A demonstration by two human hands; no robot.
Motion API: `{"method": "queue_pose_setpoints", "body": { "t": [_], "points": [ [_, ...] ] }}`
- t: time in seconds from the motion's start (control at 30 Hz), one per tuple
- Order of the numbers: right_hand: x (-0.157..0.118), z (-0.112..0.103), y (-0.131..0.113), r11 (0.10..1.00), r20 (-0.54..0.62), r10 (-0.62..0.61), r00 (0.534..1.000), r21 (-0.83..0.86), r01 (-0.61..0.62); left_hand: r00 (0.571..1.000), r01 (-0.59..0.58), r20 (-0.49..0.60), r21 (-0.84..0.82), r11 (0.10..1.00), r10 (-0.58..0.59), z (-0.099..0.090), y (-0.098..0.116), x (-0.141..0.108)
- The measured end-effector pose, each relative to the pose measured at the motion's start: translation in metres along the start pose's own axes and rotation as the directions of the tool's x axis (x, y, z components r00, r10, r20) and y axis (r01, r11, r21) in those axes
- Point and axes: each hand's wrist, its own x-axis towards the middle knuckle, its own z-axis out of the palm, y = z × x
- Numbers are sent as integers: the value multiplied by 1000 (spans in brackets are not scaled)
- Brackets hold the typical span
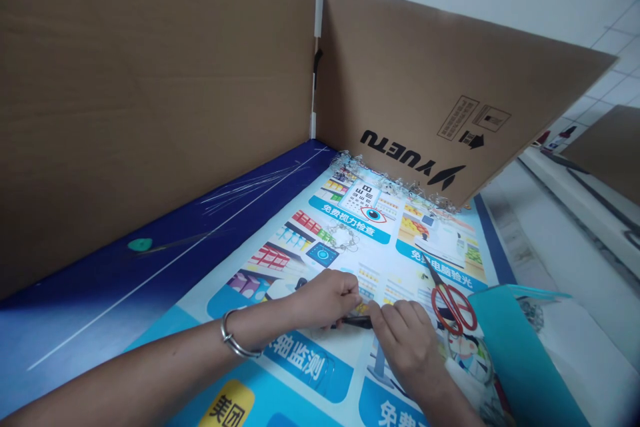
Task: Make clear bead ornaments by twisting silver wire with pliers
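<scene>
My left hand (327,297), with a metal bangle (235,337) on its wrist, is closed in a pinch over the printed sheet (280,367). My right hand (407,337) is closed close beside it, thumb and finger almost meeting the left fingertips. What they pinch is too small to make out. A slim dark object (357,321) lies just below the fingertips; I cannot tell whether a hand grips it. To the right of my right hand lie scissors (453,307) with red handles. Nearest the left hand is a small tangle of clear thread or wire (343,235).
Tall cardboard panels stand at the left (150,80) and back (400,67). Clear tangled bits (415,190) line the back panel's foot. A teal open box (525,347) is at the right. A small green piece (140,244) lies on the blue surface at left.
</scene>
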Motion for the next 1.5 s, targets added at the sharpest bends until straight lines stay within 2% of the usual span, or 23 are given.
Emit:
{"method": "queue_pose_setpoints", "body": {
  "t": [0.4, 0.6, 0.8, 1.03, 1.13, 1.27, 1.33, 1.4, 1.5],
  "points": [
    [-7, 19, -2, 990, 6, 97, 995, 105, -97, 992, -97, -53, 223, 970, 111, -4, 6, -4],
    [-4, 19, -5, 950, 106, 212, 971, 209, -230, 973, -162, -91, 393, 905, 214, -6, 6, -3],
    [-1, 14, -8, 853, 308, 320, 896, 318, -414, 956, -210, -73, 509, 834, 285, -5, 2, -3],
    [5, 4, -6, 687, 510, 331, 794, 447, -573, 895, -353, 37, 667, 656, 445, -6, 4, -7],
    [7, 3, -3, 611, 558, 287, 779, 520, -598, 855, -409, 55, 683, 605, 516, -6, 3, -8],
    [6, 3, 2, 514, 583, 216, 784, 614, -598, 817, -468, 75, 667, 580, 572, -3, 1, -10],
    [4, 4, 5, 482, 576, 202, 792, 646, -592, 822, -464, 74, 663, 588, 565, -2, 1, -9],
    [2, 6, 8, 465, 553, 215, 805, 667, -582, 853, -413, 42, 665, 623, 520, -2, 2, -7],
    [0, 12, 14, 454, 490, 279, 826, 691, -563, 909, -257, -104, 623, 739, 404, -7, 2, -3]
  ]
}}
